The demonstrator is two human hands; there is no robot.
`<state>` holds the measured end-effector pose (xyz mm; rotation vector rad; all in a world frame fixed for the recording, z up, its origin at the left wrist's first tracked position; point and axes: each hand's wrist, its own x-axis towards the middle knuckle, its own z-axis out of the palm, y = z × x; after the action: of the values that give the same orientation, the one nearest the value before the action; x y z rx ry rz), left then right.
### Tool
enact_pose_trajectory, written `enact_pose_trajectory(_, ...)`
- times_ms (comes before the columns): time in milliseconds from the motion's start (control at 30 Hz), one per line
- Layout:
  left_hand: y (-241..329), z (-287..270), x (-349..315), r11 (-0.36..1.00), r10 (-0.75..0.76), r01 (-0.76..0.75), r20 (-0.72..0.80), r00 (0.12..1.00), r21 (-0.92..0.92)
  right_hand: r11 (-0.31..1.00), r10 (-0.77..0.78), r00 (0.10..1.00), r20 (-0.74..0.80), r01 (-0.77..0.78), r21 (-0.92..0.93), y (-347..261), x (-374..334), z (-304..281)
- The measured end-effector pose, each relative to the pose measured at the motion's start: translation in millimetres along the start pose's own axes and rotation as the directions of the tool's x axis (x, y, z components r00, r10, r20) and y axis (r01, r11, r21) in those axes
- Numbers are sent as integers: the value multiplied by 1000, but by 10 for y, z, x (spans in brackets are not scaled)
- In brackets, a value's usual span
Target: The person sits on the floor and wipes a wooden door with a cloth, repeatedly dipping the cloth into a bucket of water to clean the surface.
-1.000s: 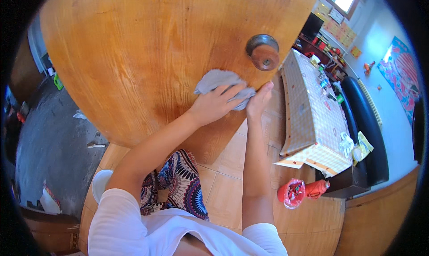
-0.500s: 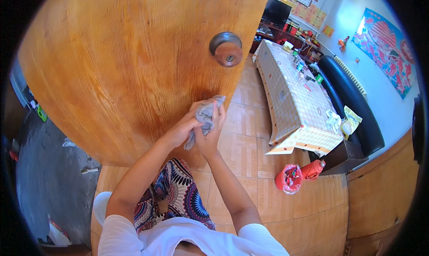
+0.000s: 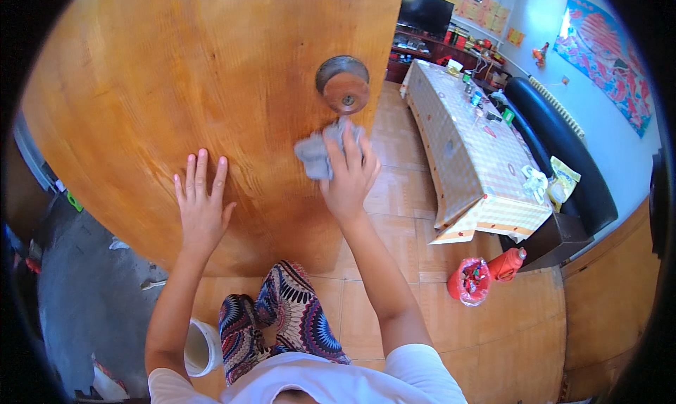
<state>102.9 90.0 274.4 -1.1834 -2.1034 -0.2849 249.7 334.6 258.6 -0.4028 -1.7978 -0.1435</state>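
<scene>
A wooden door [image 3: 239, 87] stands in front of me, with a round brown knob [image 3: 345, 87] near its right edge. My right hand [image 3: 352, 171] presses a grey cloth [image 3: 320, 152] against the door just below the knob, its fingers bent over the cloth's right part. Some of the cloth is hidden under those fingers. Farther left and a little lower, my left hand [image 3: 202, 210] rests on the door with its fingers spread and nothing in it.
A white bucket [image 3: 203, 347] stands on the floor beside my left leg. To the right are a red lined bin [image 3: 470, 283], a red thermos [image 3: 507, 264], a long table with a checked cloth [image 3: 458, 150] and a black sofa [image 3: 563, 157]. Dark floor [image 3: 91, 284] lies left of the door.
Both hands held the bunched cloth together. They have parted: my left hand let go and moved left onto the door, while my right hand carried the cloth up toward the knob.
</scene>
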Motion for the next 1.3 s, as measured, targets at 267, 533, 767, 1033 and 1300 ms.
enact_pose_trajectory(267, 35, -81, 49, 999, 18, -16, 72, 997, -28, 997, -81, 997, -3, 81, 14, 10, -181, 25)
enact_pose_trajectory(533, 91, -142, 15, 999, 20, -18, 55, 998, -41, 958, -288, 950, -125, 284, -48, 2, 290, 52)
enact_pose_trajectory(767, 92, -93, 107, 997, 32, -29, 43, 999, -71, 944, -327, 943, 62, 322, 79, 406, -242, 58)
enact_pose_trajectory(1033, -5, -207, 53, 995, 99, -97, 90, 991, -28, 984, -135, 981, -137, 149, 99, 546, 344, -123)
enact_pose_trajectory(1300, -21, -206, 87, 991, 130, -127, 80, 988, -50, 989, -88, 940, 330, 41, 145, 762, -1613, 32)
